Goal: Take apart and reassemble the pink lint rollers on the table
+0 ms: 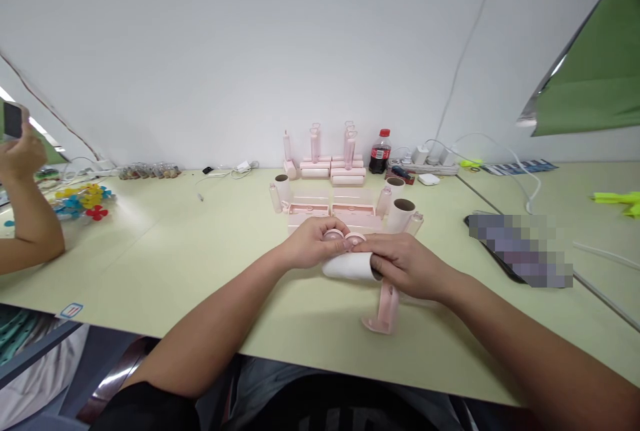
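Observation:
Pinched in the fingers of my left hand (311,244) are small pink round caps, one of them a cap (334,235) with a domed face. A second pink round cap (355,239) sits right beside it, where the fingertips of both hands meet. A white paper roll (349,266) with a brown core lies just below, tilted slightly. My right hand (407,263) is closed around the roll's right end, its index finger reaching to the caps. Under my right hand, a pink plastic handle piece (387,311) rests on the table. Exactly how the fingertips grip is partly hidden.
Pink trays (353,209), pink cases (347,179) and more white rolls (399,216) stand ahead on the table (165,244). Behind them is a cola bottle (380,152). A phone-like slab (517,251) lies right. At far left, another person's hand (23,154) holds a phone.

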Demonstrator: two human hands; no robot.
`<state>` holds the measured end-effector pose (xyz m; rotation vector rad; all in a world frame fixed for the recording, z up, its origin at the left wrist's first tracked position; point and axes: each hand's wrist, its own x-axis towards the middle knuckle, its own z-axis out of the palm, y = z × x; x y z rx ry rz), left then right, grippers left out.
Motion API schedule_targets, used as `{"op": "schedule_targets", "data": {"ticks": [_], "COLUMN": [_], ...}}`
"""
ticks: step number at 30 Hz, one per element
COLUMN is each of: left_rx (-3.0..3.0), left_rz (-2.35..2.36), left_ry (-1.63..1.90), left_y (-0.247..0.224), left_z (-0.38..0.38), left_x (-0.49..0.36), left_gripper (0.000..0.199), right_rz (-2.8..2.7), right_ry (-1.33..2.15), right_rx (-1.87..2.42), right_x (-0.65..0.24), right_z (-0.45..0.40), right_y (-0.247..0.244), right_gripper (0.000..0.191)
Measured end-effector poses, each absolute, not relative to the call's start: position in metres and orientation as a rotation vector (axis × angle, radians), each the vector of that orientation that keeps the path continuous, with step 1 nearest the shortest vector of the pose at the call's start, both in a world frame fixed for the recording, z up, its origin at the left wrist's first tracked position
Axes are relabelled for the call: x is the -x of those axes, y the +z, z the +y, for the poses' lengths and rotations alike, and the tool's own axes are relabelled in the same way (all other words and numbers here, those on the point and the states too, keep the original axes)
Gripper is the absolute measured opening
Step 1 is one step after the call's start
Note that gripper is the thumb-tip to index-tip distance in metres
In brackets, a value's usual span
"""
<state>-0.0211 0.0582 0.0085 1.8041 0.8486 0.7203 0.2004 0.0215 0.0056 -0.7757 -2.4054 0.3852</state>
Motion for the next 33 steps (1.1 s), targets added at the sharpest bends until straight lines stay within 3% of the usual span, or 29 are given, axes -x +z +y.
{"op": "schedule_targets", "data": {"ticks": [11,28,33], "left_rx": [-1.831,-1.913,-2.029], "left_rz": [1.501,1.552,1.577], "left_ry": [0.185,0.081,0.093], "left_y": [0.023,0.002,0.014], "left_z": [0.087,0.081,0.075], "left_x": [0.072,0.058,0.061], "left_gripper": [0.012,0.019,0.011], "right_rz": [-2.384,-2.401,-2.353], "right_ry": [0.412,0.511,0.45], "right_rx": [0.759,0.631,0.641], "right_x": [-0.202,-0.215,-0.216], "right_z": [0.025,0.026,0.027], "right_y": [0.003,0.01,0.011], "right_gripper": [0.036,0.034,0.033]}}
